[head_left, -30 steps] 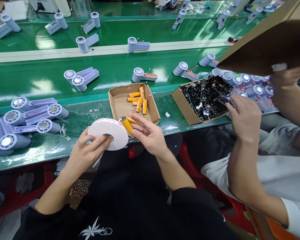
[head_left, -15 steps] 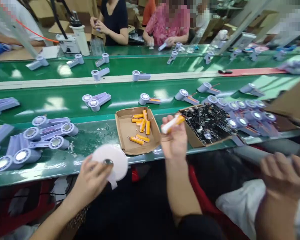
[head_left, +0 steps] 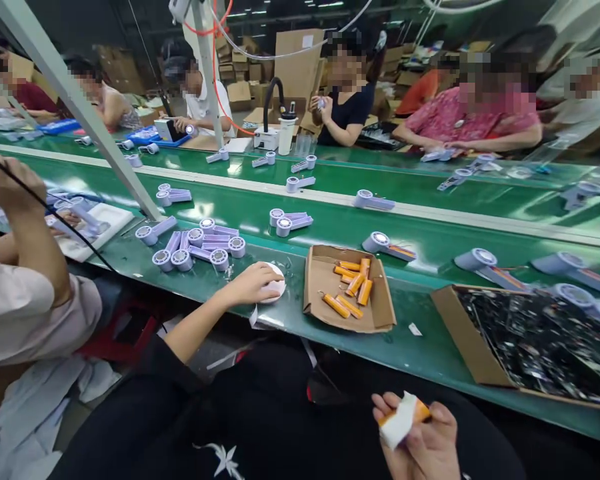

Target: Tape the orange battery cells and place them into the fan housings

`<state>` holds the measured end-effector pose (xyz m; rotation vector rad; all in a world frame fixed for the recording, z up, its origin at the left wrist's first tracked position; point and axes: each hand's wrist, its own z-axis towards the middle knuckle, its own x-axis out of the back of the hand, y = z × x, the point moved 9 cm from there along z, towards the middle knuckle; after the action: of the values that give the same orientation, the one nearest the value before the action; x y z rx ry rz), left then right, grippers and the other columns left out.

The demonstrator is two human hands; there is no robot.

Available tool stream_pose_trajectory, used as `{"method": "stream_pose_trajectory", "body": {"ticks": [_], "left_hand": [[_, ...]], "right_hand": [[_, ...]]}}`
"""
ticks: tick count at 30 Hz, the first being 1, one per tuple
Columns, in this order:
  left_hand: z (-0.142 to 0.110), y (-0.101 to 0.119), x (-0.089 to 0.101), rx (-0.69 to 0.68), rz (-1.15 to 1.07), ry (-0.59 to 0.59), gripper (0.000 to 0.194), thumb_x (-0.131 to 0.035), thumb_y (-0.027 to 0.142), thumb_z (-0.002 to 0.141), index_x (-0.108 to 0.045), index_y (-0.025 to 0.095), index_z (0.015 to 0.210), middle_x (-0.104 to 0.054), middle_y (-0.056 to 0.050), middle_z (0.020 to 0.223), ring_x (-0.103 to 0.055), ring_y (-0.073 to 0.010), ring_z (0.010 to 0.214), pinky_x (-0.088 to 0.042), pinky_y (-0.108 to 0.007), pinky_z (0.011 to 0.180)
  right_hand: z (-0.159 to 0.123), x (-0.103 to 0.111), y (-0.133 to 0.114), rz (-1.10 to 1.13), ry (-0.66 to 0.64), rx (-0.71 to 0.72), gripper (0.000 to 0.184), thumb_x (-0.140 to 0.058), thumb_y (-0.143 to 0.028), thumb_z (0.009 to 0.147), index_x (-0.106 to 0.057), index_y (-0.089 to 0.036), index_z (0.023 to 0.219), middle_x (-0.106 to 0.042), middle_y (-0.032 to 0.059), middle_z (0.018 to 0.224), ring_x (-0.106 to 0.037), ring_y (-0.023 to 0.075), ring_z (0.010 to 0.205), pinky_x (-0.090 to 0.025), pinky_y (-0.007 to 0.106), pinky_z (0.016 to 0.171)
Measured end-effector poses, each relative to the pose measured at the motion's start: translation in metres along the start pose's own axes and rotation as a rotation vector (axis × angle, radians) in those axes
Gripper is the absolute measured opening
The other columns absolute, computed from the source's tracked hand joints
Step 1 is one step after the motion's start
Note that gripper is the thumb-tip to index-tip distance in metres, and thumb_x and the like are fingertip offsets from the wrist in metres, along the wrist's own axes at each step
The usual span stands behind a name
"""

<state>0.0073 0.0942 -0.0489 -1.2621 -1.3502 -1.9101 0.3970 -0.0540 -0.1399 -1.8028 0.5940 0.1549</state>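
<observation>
My left hand (head_left: 254, 284) lies over a white roll of double-sided tape (head_left: 276, 288) at the bench's front edge, its fingers curved over the roll. A loose tape end (head_left: 253, 315) hangs below. Low at the right, my right hand (head_left: 425, 433) grips an orange cylindrical battery (head_left: 420, 411) between fingers and thumb. A white strip of tape (head_left: 401, 421) lies along that battery and covers part of it. To the right of the roll stands a shallow cardboard box (head_left: 320, 313) with several orange batteries (head_left: 356, 285) in it, some with wire ends showing.
Lilac fan housings (head_left: 196, 237) cluster left on the bench; more sit along the green conveyor (head_left: 245, 200). A carton of black circuit boards (head_left: 540, 340) stands right. A metal post (head_left: 87, 110) rises at left. Co-workers sit across the line, and a neighbour's arm (head_left: 35, 233) is at left.
My left hand has brought the tape roll down onto the bench. My right hand took the battery from beside the roll, now with tape on it, and lowered it toward my lap. The view swung left.
</observation>
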Motion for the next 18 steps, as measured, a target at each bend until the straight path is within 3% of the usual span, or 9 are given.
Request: {"method": "stream_pose_trajectory", "body": {"ticks": [5,8,11,15,18], "left_hand": [[0.012,0.006,0.005,0.014,-0.01,0.018,0.04,-0.073,0.035,0.103,-0.075,0.022,0.141,-0.081,-0.01,0.132,-0.068,-0.0256,0.13,-0.049,-0.039,0.119],[0.028,-0.002,0.015,0.06,0.055,0.031,0.042,-0.068,0.036,0.105,-0.072,0.022,0.144,-0.08,-0.008,0.134,-0.069,-0.0253,0.129,-0.05,-0.037,0.116],[0.067,-0.012,0.025,0.092,0.129,0.028,0.042,-0.066,0.035,0.105,-0.073,0.019,0.142,-0.081,-0.01,0.13,-0.07,-0.0272,0.123,-0.053,-0.038,0.111],[0.136,-0.02,0.039,0.16,0.282,0.067,0.041,-0.069,0.035,0.101,-0.075,0.016,0.137,-0.075,-0.018,0.139,-0.063,-0.0337,0.131,-0.051,-0.045,0.112],[0.175,-0.023,0.04,0.189,0.379,0.077,0.039,-0.072,0.036,0.1,-0.078,0.015,0.132,-0.072,-0.021,0.144,-0.057,-0.0377,0.14,-0.046,-0.054,0.119]], "right_hand": [[-0.028,-0.003,0.001,-0.018,-0.045,-0.028,0.057,-0.105,-0.056,0.068,-0.063,-0.034,0.098,-0.088,0.006,0.109,-0.088,0.0323,0.095,-0.074,0.038,0.076],[-0.041,-0.023,0.0,0.041,-0.057,-0.029,0.072,-0.107,-0.051,0.067,-0.069,-0.041,0.127,-0.088,0.0072,0.116,-0.088,0.0297,0.099,-0.072,0.039,0.085],[-0.046,-0.048,-0.004,0.047,-0.093,-0.036,0.093,-0.105,-0.053,0.07,-0.063,-0.042,0.151,-0.086,0.0115,0.126,-0.087,0.0306,0.105,-0.071,0.042,0.092],[-0.037,-0.07,-0.006,0.012,-0.149,-0.055,0.068,-0.103,-0.055,0.073,-0.074,-0.037,0.132,-0.082,0.0149,0.138,-0.085,0.0336,0.117,-0.071,0.04,0.089],[-0.022,-0.078,-0.006,-0.044,-0.192,-0.072,0.06,-0.102,-0.058,0.073,-0.072,-0.038,0.122,-0.083,0.0138,0.136,-0.082,0.0367,0.123,-0.072,0.043,0.089]]}}
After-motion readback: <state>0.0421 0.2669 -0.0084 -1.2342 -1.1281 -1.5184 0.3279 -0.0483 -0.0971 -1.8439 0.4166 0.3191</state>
